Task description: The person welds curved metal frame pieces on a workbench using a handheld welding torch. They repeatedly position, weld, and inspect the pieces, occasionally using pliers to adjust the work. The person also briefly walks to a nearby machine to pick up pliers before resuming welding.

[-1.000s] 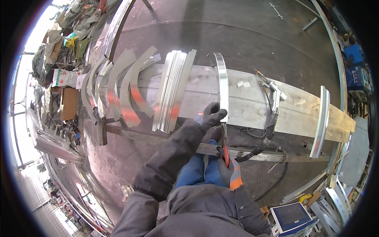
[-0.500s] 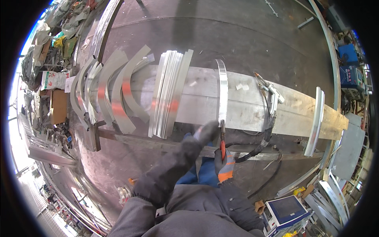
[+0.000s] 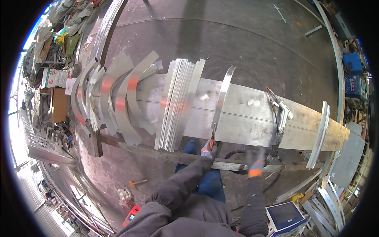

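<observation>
My left hand (image 3: 208,151) is closed on the red handles of a pair of clamping pliers (image 3: 213,133). Its jaws grip the near end of a curved, shiny metal strip (image 3: 222,98), which lies across the long metal plate bench. Off to the right, my gloved right hand (image 3: 256,161) is smeared by motion, so its fingers cannot be made out. It is beside the black cable of a welding torch (image 3: 279,110), whose head rests on the plate.
A stack of straight metal strips (image 3: 177,104) lies left of centre, with several curved strips (image 3: 128,98) farther left. Another strip pair (image 3: 319,134) crosses the bench's right end. A hammer (image 3: 138,182) lies on the floor; a blue-and-white machine (image 3: 287,215) stands near right.
My left hand has come back to hold the pliers. My right hand has let go of them and moved right. The curved strip now leans, its near end farther left.
</observation>
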Demonstrator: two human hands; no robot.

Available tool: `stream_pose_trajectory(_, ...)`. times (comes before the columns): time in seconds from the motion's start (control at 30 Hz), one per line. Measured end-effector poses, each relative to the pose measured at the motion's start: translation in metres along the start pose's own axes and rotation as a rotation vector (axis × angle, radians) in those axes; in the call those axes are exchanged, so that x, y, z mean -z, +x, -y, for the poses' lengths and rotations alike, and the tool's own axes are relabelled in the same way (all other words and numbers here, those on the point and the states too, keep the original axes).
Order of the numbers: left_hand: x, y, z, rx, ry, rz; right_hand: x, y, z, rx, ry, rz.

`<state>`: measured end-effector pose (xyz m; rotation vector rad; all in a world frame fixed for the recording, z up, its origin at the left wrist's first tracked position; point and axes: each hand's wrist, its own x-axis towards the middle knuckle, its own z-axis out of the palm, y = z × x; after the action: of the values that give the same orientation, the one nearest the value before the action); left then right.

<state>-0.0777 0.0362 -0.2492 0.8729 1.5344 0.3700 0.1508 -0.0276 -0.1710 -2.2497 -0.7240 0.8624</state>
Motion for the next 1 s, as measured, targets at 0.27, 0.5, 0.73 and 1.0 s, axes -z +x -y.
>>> stream_pose_trajectory(0.27,-0.031,0.011,0.018,-0.117,0.195,-0.208,0.084,0.194,-0.088,-0.033,-0.443,-0.332)
stream_pose_trajectory(0.5,-0.026,0.017,0.036,-0.090,0.251,-0.141,0.091,0.218,-0.067,0.002,-0.110,0.017)
stream_pose_trajectory(0.73,-0.041,0.005,0.023,-0.093,0.166,-0.176,0.047,0.092,0.033,-0.152,0.592,0.044)
stream_pose_trajectory(1.0,-0.046,0.009,0.024,-0.004,0.289,-0.121,0.072,-0.041,0.146,-0.269,0.836,0.487)
